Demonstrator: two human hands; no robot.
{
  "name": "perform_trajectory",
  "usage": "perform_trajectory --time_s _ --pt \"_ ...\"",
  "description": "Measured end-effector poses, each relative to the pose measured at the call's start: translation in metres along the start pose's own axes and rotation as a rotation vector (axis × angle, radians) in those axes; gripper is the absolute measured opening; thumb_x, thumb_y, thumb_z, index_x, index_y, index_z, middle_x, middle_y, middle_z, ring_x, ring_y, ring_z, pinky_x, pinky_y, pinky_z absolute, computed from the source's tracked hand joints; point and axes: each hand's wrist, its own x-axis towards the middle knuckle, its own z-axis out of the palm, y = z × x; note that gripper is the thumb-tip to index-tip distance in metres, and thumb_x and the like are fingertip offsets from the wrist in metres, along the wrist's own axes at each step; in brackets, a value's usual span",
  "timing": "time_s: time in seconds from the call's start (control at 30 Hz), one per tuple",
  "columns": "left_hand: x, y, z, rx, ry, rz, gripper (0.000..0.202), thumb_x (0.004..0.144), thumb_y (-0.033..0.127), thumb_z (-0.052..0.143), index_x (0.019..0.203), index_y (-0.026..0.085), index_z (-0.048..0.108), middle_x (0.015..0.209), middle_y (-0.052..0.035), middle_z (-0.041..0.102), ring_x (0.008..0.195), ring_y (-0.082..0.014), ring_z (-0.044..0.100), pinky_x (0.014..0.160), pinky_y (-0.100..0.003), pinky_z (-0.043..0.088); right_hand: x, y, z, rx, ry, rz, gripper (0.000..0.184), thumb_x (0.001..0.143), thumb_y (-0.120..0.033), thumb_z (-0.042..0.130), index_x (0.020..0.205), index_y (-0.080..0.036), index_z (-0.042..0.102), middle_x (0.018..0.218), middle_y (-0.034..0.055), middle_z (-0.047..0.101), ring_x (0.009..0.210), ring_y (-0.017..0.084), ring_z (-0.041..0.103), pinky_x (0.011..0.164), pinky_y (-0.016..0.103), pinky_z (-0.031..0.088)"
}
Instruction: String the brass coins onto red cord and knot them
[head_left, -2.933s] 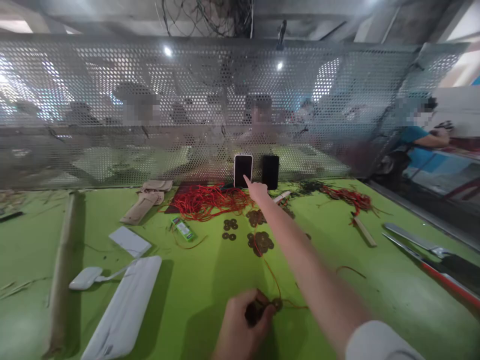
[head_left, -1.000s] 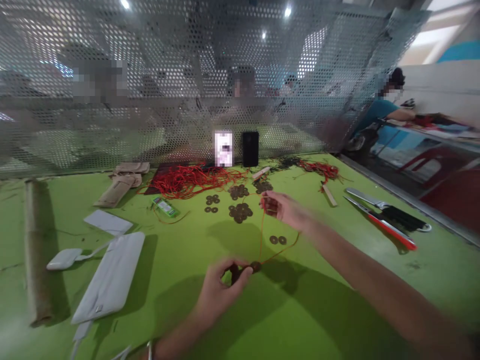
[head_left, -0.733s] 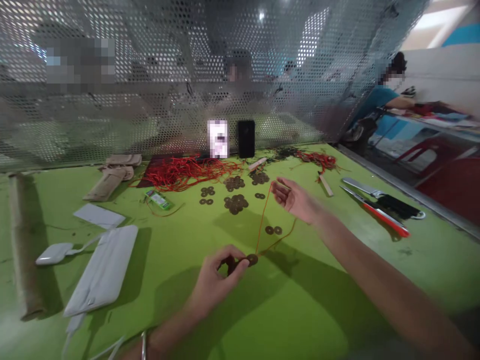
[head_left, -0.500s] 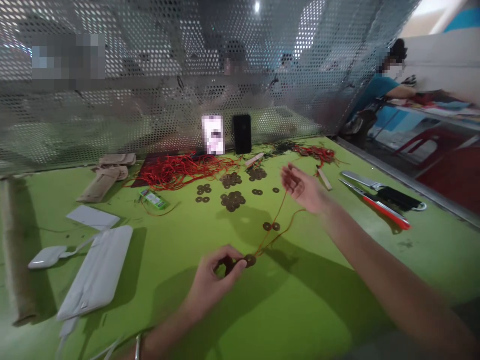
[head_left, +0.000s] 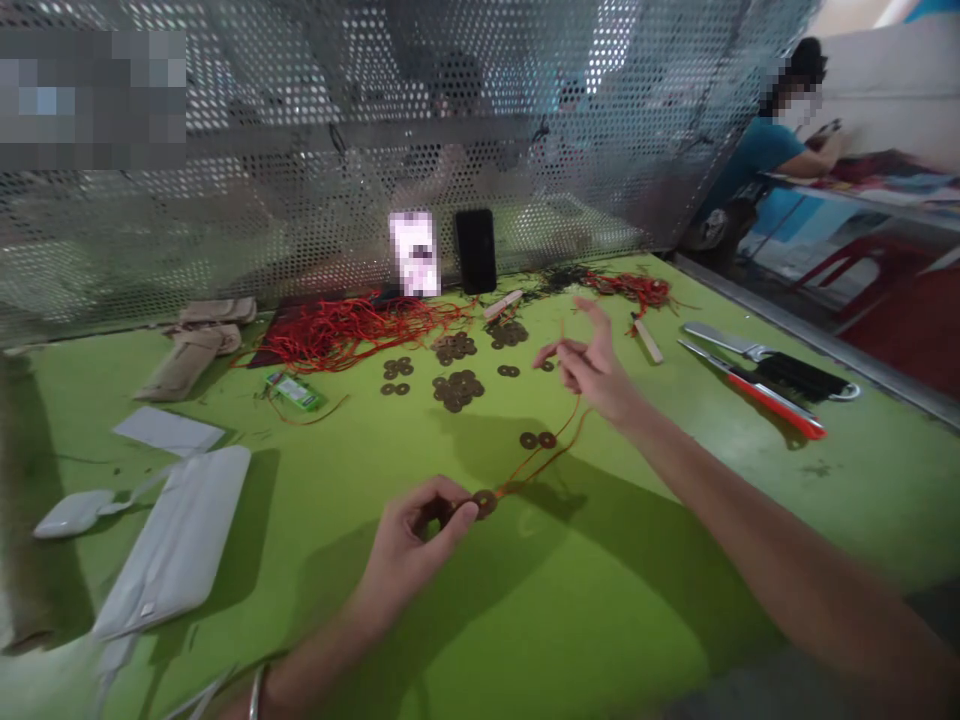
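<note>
My left hand (head_left: 416, 525) is closed in a pinch on dark round coins with holes; one coin (head_left: 486, 503) sticks out past the thumb. From it, orange-red cord (head_left: 540, 470) runs up and right in two strands towards my right hand (head_left: 589, 365). There the thumb and some fingers are curled together on the cord, while another finger points up. Two coins (head_left: 538, 440) lie side by side on the green table (head_left: 525, 630), beside the strands. Behind the right fingertips is a single coin (head_left: 548, 366), with a pair of coins (head_left: 508, 371) to its left.
Coin piles (head_left: 459, 390) lie mid-table before a red cord tangle (head_left: 352, 330). A black phone (head_left: 476, 250) leans on the perforated metal screen (head_left: 285, 200). Scissors (head_left: 757, 390) lie right; a white power bank (head_left: 180, 545) lies left. A person (head_left: 780, 140) sits beyond.
My right hand has gone from loosely spread fingers to curled fingers around the cord, slightly lower. My left hand keeps its pinch on the coins. The view has shifted a little.
</note>
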Motion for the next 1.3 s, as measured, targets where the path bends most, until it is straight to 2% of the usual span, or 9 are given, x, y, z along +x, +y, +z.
perform_trajectory --time_s 0.07,0.17,0.23,0.4,0.8,0.93,1.13,1.2,1.3 --pt "0.001 0.0 -0.001 0.004 0.01 -0.011 0.021 0.079 0.037 0.062 0.081 0.016 0.063 0.075 -0.0028 0.063 0.06 -0.0111 0.05 0.053 -0.022 0.04 -0.011 -0.004 0.016 -0.111 -0.168 0.029 0.028 0.092 -0.028 0.043 0.116 -0.028 0.03 0.085 -0.0019 0.066 0.045 0.008 0.036 0.043 0.021 0.031" --pt "0.001 0.003 0.0 -0.008 0.044 0.009 0.021 0.078 0.036 0.063 0.079 0.016 0.062 0.068 -0.0003 0.059 0.053 -0.0083 0.043 0.046 -0.019 0.034 -0.025 -0.01 0.036 -0.284 -0.338 0.037 0.01 0.094 -0.032 0.04 0.099 -0.023 0.039 0.089 0.0015 0.067 0.046 0.007 0.035 0.044 0.022 0.029" --pt "0.002 0.006 0.001 -0.026 0.059 0.035 0.021 0.078 0.036 0.063 0.077 0.016 0.062 0.064 0.0012 0.056 0.051 -0.0075 0.04 0.044 -0.019 0.032 -0.032 -0.012 0.044 -0.368 -0.402 -0.001 0.012 0.094 -0.032 0.041 0.091 -0.02 0.044 0.087 0.0025 0.067 0.048 0.007 0.039 0.046 0.021 0.03" --pt "0.002 0.01 0.001 -0.058 0.045 0.022 0.021 0.08 0.037 0.062 0.078 0.016 0.062 0.064 0.0013 0.056 0.05 -0.0069 0.037 0.044 -0.018 0.03 -0.039 -0.01 0.05 -0.57 -0.487 -0.136 0.017 0.091 -0.03 0.05 0.088 -0.016 0.058 0.073 0.0003 0.064 0.051 0.007 0.046 0.05 0.02 0.033" --pt "0.002 0.012 0.001 -0.088 0.036 0.008 0.024 0.079 0.04 0.062 0.076 0.016 0.063 0.061 0.0018 0.054 0.05 -0.0069 0.037 0.044 -0.018 0.029 -0.045 -0.009 0.053 -0.6 -0.552 -0.346 0.01 0.088 -0.019 0.053 0.09 -0.018 0.062 0.081 0.0025 0.067 0.068 0.011 0.058 0.061 0.021 0.042" --pt "0.003 0.013 0.001 -0.089 0.029 0.004 0.023 0.08 0.039 0.061 0.075 0.016 0.063 0.055 0.0039 0.047 0.05 -0.0068 0.036 0.044 -0.018 0.027 -0.046 -0.01 0.055 -0.558 -0.543 -0.33 0.01 0.087 -0.017 0.053 0.09 -0.017 0.063 0.079 0.0023 0.068 0.063 0.01 0.057 0.057 0.02 0.043" --pt "0.002 0.011 -0.001 -0.079 0.021 -0.019 0.022 0.081 0.038 0.06 0.078 0.017 0.063 0.057 0.0038 0.048 0.05 -0.0069 0.037 0.044 -0.018 0.028 -0.048 -0.009 0.057 -0.543 -0.554 -0.283 0.012 0.086 -0.017 0.053 0.09 -0.018 0.064 0.08 0.0016 0.069 0.065 0.01 0.059 0.059 0.02 0.045" --pt "0.002 0.009 -0.001 -0.072 0.025 -0.028 0.023 0.081 0.039 0.06 0.077 0.016 0.062 0.057 0.0037 0.047 0.05 -0.007 0.037 0.044 -0.018 0.027 -0.049 -0.009 0.057 -0.526 -0.566 -0.254 0.014 0.086 -0.016 0.052 0.095 -0.019 0.063 0.083 0.0016 0.07 0.068 0.01 0.061 0.061 0.02 0.046" --pt "0.003 0.008 -0.001 -0.066 0.042 -0.031 0.024 0.08 0.04 0.06 0.076 0.016 0.061 0.057 0.0036 0.047 0.05 -0.0071 0.036 0.043 -0.018 0.026 -0.052 -0.008 0.057 -0.505 -0.578 -0.204 0.027 0.086 -0.015 0.052 0.112 -0.02 0.056 0.089 0.0014 0.071 0.074 0.011 0.064 0.063 0.02 0.047"
